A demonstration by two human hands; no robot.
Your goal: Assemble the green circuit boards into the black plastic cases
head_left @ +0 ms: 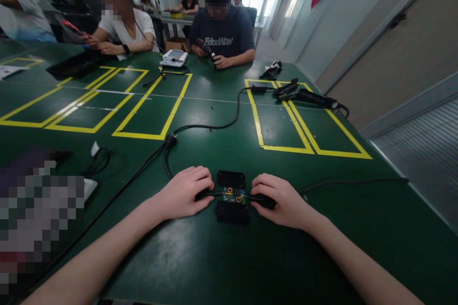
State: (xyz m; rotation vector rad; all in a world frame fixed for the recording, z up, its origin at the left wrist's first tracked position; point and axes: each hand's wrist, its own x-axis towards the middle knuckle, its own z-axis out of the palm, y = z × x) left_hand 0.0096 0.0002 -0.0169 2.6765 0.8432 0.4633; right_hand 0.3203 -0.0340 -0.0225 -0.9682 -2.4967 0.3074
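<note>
A small circuit board (pixel 234 195) with two copper-wound coils lies on the green table, a black cable running out from each side. One black plastic casing half (pixel 231 179) sits just beyond the board, the other casing half (pixel 233 213) just nearer to me. My left hand (pixel 189 191) is closed around the left black cable (pixel 209 194) close to the board. On the opposite side, my right hand (pixel 281 198) grips the thicker end of the right black cable (pixel 264 199). Parts of both cables are hidden under my fingers.
A black plug (pixel 171 140) and long cables cross the green table (pixel 200 257) to my left. Yellow tape outlines (pixel 139 136) mark its far half. Black tool-like parts (pixel 307 97) lie at far right. Across from me a person (pixel 225 33) holds a dark tool; others sit behind.
</note>
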